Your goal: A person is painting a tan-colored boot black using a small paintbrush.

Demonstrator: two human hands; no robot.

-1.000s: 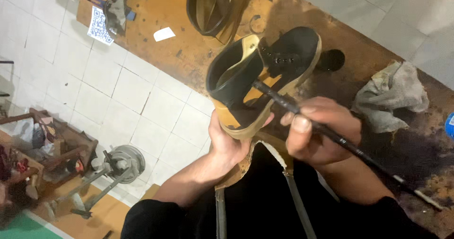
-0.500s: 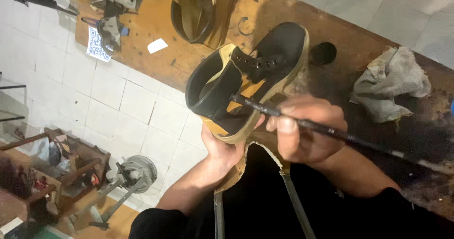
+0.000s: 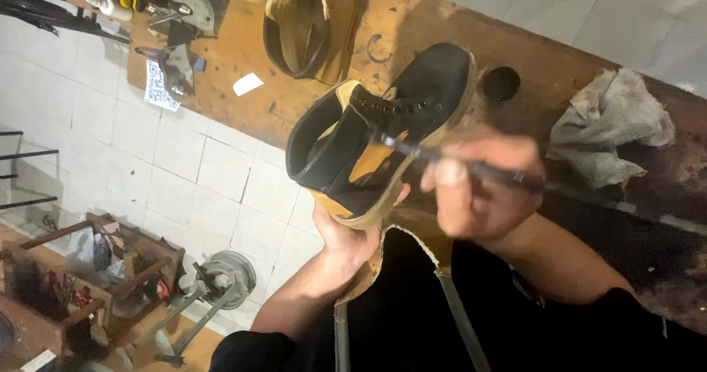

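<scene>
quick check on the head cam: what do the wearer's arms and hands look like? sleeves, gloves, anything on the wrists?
Both hands are bare: no gloves, and no rings, watch or bands that the picture shows. The left hand and forearm are uncovered up to a black sleeve that ends about the elbow. The right hand is motion-blurred; its forearm is bare too, up to a short black sleeve. A black apron with grey straps covers the front.

The one camera sits on my head, looking steeply down and close over my hands (image 3: 412, 210) at the desk (image 3: 412, 40) edge and tiled floor (image 3: 147, 166) beyond.
</scene>
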